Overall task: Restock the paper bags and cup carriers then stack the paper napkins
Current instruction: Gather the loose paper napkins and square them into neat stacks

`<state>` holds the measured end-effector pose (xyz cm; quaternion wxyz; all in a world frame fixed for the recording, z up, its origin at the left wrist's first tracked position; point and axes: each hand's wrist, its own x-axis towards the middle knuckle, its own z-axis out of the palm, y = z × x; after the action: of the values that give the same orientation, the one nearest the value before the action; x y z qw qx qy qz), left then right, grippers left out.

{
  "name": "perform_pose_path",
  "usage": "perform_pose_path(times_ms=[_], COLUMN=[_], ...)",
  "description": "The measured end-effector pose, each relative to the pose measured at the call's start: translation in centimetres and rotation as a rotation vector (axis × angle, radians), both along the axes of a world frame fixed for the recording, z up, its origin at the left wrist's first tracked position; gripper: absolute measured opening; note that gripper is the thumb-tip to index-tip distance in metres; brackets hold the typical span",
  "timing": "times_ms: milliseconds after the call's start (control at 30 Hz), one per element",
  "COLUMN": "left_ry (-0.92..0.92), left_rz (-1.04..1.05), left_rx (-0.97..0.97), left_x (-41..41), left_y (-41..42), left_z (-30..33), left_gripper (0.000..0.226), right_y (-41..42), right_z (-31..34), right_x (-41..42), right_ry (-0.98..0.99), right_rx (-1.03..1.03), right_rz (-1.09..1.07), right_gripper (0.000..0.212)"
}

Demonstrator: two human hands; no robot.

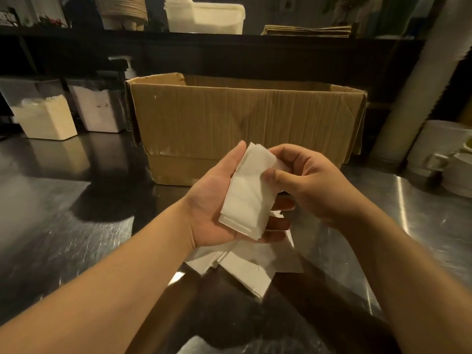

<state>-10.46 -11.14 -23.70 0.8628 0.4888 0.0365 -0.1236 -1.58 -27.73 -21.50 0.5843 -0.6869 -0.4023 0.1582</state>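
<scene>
A small stack of white paper napkins (249,194) lies across the palm of my left hand (217,208), held above the steel counter. My right hand (309,182) pinches the stack's upper end, thumb on top and fingers curled behind it. Below both hands, a loose pile of more white napkins (245,264) is spread on the counter. On the upper shelf at the back lies a flat stack of brown paper bags (307,30).
An open cardboard box (245,118) stands just behind my hands. Two clear containers of white napkins (46,116) sit at the left. White cups and dishes (449,154) crowd the right edge. A white tub (205,17) is on the shelf.
</scene>
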Motion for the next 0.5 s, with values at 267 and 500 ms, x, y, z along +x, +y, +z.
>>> perform_pose_path(times_ms=[267,500], left_ry=[0.034,0.095], left_rz=[-0.013,0.025], left_rx=[0.018,0.020], left_x=[-0.5,-0.8], left_y=[-0.2,-0.4], left_z=[0.6,1.1], left_gripper=[0.050,0.041], right_y=[0.7,0.9], right_z=[-0.8,-1.1], right_x=[0.1,0.2], right_ry=[-0.220,-0.188], right_rx=[-0.104,-0.130], right_rz=[-0.088,-0.090], right_gripper=[0.032,0.029])
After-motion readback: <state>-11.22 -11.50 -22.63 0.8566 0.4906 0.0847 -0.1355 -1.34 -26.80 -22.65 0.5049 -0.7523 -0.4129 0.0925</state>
